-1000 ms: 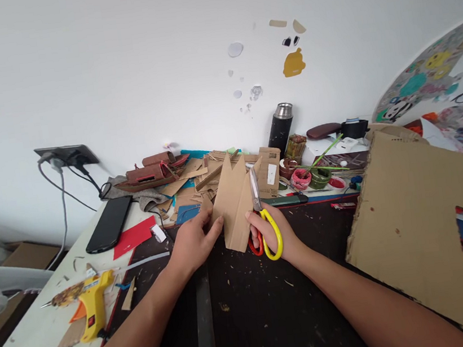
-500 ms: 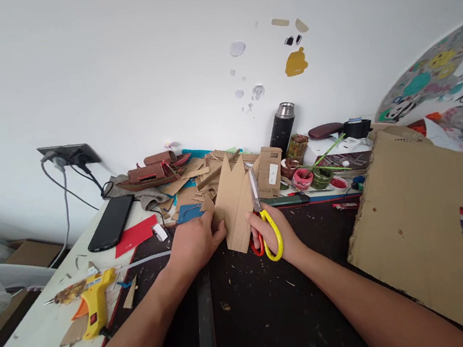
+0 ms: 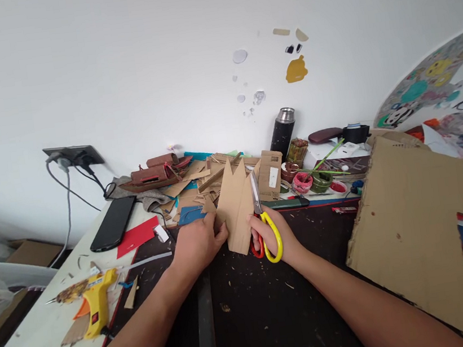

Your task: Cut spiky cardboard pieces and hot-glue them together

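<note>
A cut piece of cardboard with a V-shaped notch at its top stands tilted between my two hands. My left hand is closed at its left edge, thumb and fingers pinched on the cardboard, with a small cardboard corner poking up above the fingers. Scissors with one yellow and one red handle loop are in my right hand. Their blades look closed and point up along the cardboard's right edge. My right thumb touches that edge too.
Cardboard scraps and a brown model boat lie at the back. Paint jars and a black thermos stand back right. A large cardboard sheet lies right. A yellow glue gun and black phone lie left.
The view has tipped up slightly, so everything sits a little lower in the picture. Both hands, the cardboard and the scissors keep nearly the same pose.
</note>
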Motion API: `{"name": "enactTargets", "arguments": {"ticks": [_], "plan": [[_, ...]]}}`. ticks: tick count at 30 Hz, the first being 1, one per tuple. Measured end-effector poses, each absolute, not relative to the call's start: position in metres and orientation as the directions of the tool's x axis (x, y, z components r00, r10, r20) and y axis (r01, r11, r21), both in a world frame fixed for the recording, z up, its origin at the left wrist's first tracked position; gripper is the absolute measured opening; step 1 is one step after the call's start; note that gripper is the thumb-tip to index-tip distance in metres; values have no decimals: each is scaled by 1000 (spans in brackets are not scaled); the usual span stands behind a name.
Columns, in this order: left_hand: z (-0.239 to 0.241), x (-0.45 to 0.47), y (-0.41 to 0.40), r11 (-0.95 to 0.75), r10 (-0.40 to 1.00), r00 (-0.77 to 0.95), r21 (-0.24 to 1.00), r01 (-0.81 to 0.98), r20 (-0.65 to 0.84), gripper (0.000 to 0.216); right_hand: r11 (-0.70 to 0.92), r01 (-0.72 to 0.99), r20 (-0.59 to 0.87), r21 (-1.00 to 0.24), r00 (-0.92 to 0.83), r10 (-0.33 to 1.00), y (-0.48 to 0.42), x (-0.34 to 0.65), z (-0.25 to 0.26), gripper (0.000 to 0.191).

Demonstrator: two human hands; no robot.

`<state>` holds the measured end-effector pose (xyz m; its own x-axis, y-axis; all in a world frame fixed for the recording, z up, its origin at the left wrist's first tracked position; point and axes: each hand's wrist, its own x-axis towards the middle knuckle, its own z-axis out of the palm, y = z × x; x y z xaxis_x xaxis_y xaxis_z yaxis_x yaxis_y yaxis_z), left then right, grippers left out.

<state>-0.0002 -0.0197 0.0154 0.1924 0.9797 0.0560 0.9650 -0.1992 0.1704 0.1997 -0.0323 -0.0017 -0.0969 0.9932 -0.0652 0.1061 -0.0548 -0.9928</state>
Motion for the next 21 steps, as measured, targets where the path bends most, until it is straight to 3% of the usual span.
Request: {"name": "enactTargets", "arguments": {"ticks": [12,18,21], "plan": [[13,2,-19,-191,982,189,126,973,27,36,-52,107,-63,-993,-96,993,-32,199,-3,32],[11,-6,-20,-220,975,215,281,934,49,25,-59,103,-69,-993,-94,993,-32,200,0,30],[13,-11,-20,-243,969,234,470,849,77,21,-66,83,-73,-994,-95,993,-31,200,-2,31]]}}
